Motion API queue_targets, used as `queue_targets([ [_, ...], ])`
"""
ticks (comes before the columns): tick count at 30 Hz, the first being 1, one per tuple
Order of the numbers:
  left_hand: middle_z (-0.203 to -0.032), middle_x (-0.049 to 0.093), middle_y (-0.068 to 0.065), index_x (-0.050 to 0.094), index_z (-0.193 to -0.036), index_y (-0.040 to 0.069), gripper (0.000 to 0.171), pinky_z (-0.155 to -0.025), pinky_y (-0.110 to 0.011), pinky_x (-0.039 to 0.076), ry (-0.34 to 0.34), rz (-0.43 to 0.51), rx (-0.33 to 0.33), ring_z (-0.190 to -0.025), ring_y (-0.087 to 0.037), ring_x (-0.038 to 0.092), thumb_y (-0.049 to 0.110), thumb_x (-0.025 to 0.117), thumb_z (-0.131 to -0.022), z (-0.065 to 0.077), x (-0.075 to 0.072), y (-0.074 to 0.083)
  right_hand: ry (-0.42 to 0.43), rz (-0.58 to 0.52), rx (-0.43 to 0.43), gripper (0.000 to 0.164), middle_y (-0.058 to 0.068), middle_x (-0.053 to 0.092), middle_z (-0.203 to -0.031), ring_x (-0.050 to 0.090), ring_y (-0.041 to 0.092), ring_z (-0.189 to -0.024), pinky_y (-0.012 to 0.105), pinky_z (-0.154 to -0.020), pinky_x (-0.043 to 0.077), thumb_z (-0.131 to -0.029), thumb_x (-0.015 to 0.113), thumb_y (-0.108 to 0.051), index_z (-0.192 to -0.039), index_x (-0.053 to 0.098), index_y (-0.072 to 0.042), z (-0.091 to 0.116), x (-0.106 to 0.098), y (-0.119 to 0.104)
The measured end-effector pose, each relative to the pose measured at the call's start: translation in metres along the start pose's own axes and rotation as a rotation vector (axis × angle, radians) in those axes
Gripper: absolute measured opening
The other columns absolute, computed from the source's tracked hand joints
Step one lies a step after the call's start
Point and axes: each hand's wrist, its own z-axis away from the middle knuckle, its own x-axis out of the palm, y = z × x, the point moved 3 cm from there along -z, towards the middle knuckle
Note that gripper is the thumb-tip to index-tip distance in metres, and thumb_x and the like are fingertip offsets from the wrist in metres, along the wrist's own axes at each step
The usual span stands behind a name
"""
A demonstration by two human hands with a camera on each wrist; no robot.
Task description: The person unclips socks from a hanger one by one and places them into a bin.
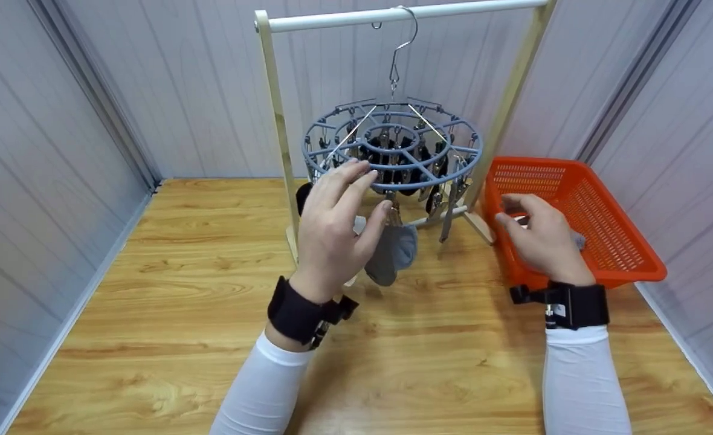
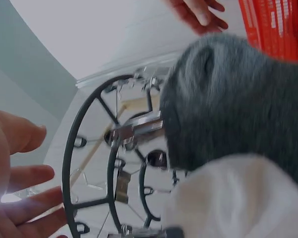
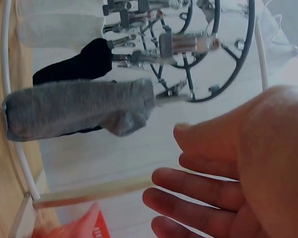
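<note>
My left hand (image 1: 335,229), fingers loosely spread, is at the near left of a round grey clip hanger (image 1: 405,186). Its fingertips overlap the outer ring in the head view, and nothing is in its grasp. Below the ring hangs a grey sock (image 1: 387,257) held by a metal clip; a white sock (image 2: 233,203) hangs beside it in the left wrist view. Over the near left side of an orange basket (image 1: 619,220) is my right hand (image 1: 538,235), empty with fingers slightly bent. A black sock (image 3: 79,64) hangs behind a grey sock (image 3: 74,109) in the right wrist view.
A wooden stand with a white top bar (image 1: 338,20) carries the hanger by its metal hook (image 1: 406,42). A small grey item (image 1: 579,240) lies in the basket, partly behind the right hand. Pale panel walls enclose the wooden floor (image 1: 199,290) on three sides.
</note>
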Motion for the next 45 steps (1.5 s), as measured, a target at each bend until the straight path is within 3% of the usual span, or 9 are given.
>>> queue_targets([
  [5,-0.139,0.071,-0.023,0.075,-0.132,-0.005,0.036,-0.125,-0.052,0.044,-0.005,-0.057,-0.037,-0.137,-0.04,0.064,0.017,0.076,-0.104,0.0,-0.003,-0.004,-0.08,-0.029,-0.075,0.04,0.018,0.072,-0.135,0.067,0.036,-0.121,0.049,-0.098,0.053,-0.112,0.07,-0.025,-0.145,0.068,-0.002,-0.001,0.011,-0.011],
  [9,-0.136,0.073,-0.021,0.076,-0.131,-0.004,0.032,-0.126,-0.051,0.043,-0.03,-0.079,-0.056,-0.133,-0.04,0.065,0.014,0.073,-0.105,0.001,-0.002,-0.004,-0.191,-0.067,-0.104,0.046,0.015,0.073,-0.138,0.068,0.03,-0.114,0.043,-0.095,0.054,-0.111,0.073,-0.033,-0.147,0.068,-0.004,0.0,0.019,-0.016],
  [16,-0.134,0.074,-0.019,0.077,-0.13,-0.002,0.031,-0.124,-0.059,0.044,-0.064,-0.073,-0.053,-0.131,-0.038,0.066,0.01,0.073,-0.102,0.003,0.002,-0.002,-0.341,-0.123,-0.141,0.055,0.009,0.073,-0.141,0.067,0.029,-0.126,0.051,-0.108,0.054,-0.102,0.084,-0.039,-0.146,0.07,-0.009,-0.002,0.039,-0.025],
  [27,-0.137,0.073,-0.017,0.075,-0.135,-0.001,0.035,-0.128,-0.051,0.041,-0.105,-0.032,-0.033,-0.131,-0.034,0.067,0.008,0.073,-0.101,0.004,0.006,0.006,-0.464,-0.136,-0.179,0.069,0.002,0.072,-0.141,0.066,0.03,-0.128,0.056,-0.11,0.055,-0.092,0.092,-0.05,-0.148,0.07,-0.014,-0.003,0.07,-0.035],
  [35,-0.141,0.071,-0.02,0.075,-0.134,-0.002,0.033,-0.128,-0.051,0.04,-0.107,0.013,-0.003,-0.138,-0.037,0.064,0.008,0.072,-0.103,0.004,0.009,0.011,-0.508,-0.269,-0.165,0.068,-0.003,0.075,-0.136,0.073,0.023,-0.124,0.057,-0.109,0.057,-0.092,0.094,-0.043,-0.15,0.066,-0.019,-0.005,0.084,-0.032],
  [40,-0.141,0.071,-0.021,0.075,-0.134,-0.003,0.035,-0.13,-0.045,0.038,-0.117,0.028,0.014,-0.14,-0.038,0.063,0.007,0.076,-0.1,0.004,0.01,0.015,-0.484,-0.33,-0.132,0.065,-0.001,0.078,-0.131,0.074,0.023,-0.121,0.054,-0.109,0.057,-0.094,0.093,-0.037,-0.149,0.066,-0.015,-0.008,0.09,-0.026],
  [45,-0.142,0.071,-0.021,0.075,-0.134,-0.002,0.037,-0.128,-0.046,0.041,-0.127,0.04,0.028,-0.141,-0.038,0.062,0.007,0.079,-0.099,0.004,0.012,0.017,-0.466,-0.372,-0.118,0.061,0.001,0.078,-0.135,0.071,0.025,-0.129,0.055,-0.115,0.051,-0.097,0.089,-0.035,-0.15,0.069,-0.012,-0.011,0.099,-0.023],
])
